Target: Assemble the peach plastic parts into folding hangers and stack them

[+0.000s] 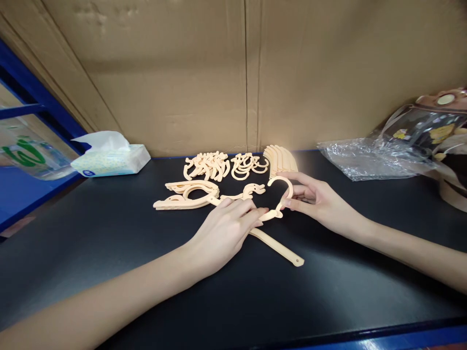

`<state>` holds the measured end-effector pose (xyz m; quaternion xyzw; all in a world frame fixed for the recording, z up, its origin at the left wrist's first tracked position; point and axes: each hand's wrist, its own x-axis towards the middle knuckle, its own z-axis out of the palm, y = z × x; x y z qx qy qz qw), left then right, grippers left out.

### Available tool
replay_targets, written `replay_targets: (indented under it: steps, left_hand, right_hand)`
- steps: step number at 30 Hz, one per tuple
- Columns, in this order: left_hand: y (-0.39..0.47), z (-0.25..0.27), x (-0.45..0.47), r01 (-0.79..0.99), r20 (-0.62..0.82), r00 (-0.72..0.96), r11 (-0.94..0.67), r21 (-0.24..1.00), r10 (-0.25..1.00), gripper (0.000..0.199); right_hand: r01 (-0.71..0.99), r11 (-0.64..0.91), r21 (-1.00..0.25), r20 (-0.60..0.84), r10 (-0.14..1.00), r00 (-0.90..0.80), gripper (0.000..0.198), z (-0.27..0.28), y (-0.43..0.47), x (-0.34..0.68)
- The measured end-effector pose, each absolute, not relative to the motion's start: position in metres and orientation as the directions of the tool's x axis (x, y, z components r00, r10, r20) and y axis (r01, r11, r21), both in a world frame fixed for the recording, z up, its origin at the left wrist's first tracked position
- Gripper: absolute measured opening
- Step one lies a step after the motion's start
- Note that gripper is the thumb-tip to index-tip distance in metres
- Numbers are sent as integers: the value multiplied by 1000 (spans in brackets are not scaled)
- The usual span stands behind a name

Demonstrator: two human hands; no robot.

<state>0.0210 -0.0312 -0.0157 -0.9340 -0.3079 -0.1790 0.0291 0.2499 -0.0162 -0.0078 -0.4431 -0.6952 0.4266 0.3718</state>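
Observation:
My right hand [323, 203] pinches a cream plastic hanger hook [291, 190] by its side, with the open curve facing left. The hook's lower end meets a short cream piece that runs under the fingertips of my left hand [224, 232]. Those left fingers are closed over the hanger pieces and press them near the tabletop. A long, straight hanger arm [279, 248] with a hole at its end sticks out below my left hand toward the lower right. Just beyond the left hand lies a loose curved connector piece [251, 190]. My left fingers partly cover where the parts join.
Folded hangers [186, 197] lie left of my hands. Behind are a pile of curved pieces [209, 165], loose hooks [246, 166] and a stack of arms [280, 159]. A tissue pack [116, 158] stands left; a clear plastic bag [368, 158] lies right on the black table [146, 301].

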Motion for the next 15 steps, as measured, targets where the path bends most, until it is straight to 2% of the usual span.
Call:
replay_targets:
  steps: [7,10,13,15]
  left_hand:
    - [-31,-12,22,620,387,716,-784,29,581,28]
    - [-31,-11,20,654,408,673,-754,61,617,27]
    - [-32,-8,16,703,436,591,-699,132,678,23]
    - [-33,-4,14,722,440,527,-656,220,727,23]
  right_hand:
    - [244,231,-942,151,939,-308,50,-6,-18,253]
    - [309,263,-914,171,940,-297,50,-5,-22,255]
    - [461,360,-811,211,915,-345,50,-4,-29,254]
    - [551,508,-662,260,845,-468,48,-3,-35,252]
